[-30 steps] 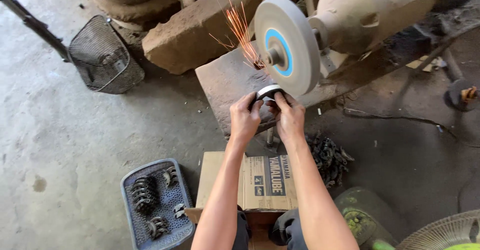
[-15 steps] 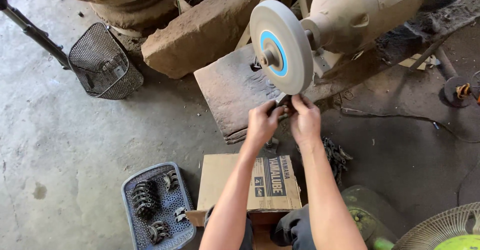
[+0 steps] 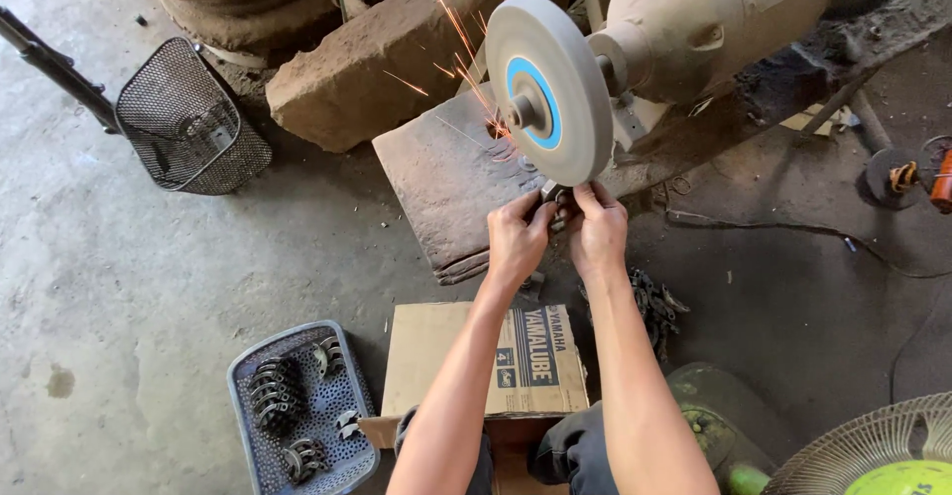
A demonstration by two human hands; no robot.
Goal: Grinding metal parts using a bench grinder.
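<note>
1. Pressing a small dark metal piece (image 3: 553, 195) against the lower rim of the grey round grinding wheel with a blue centre disc (image 3: 544, 88), the left hand (image 3: 518, 237) and right hand (image 3: 598, 229) each keep a clenched grip on it from either side.
2. Orange sparks (image 3: 466, 54) now fly up and to the left off the wheel; half a second ago none showed, so the piece has come back into contact with the stone.
3. The piece sits just under the wheel, above the near edge of the flat weathered stone slab (image 3: 441, 173) lying on the floor.
4. Around them: a beige motor housing (image 3: 714, 19) behind the wheel, a rough brown stone block (image 3: 387, 54), a black wire-mesh basket (image 3: 188, 123) toward the floor's left side, and a grey perforated plastic tray (image 3: 342, 406) of dark metal parts beside a brown cardboard box (image 3: 446, 351) near the knees.
5. A heap of dark metal scraps (image 3: 654, 302) lies right of the forearm; nothing blocks the hands.
</note>
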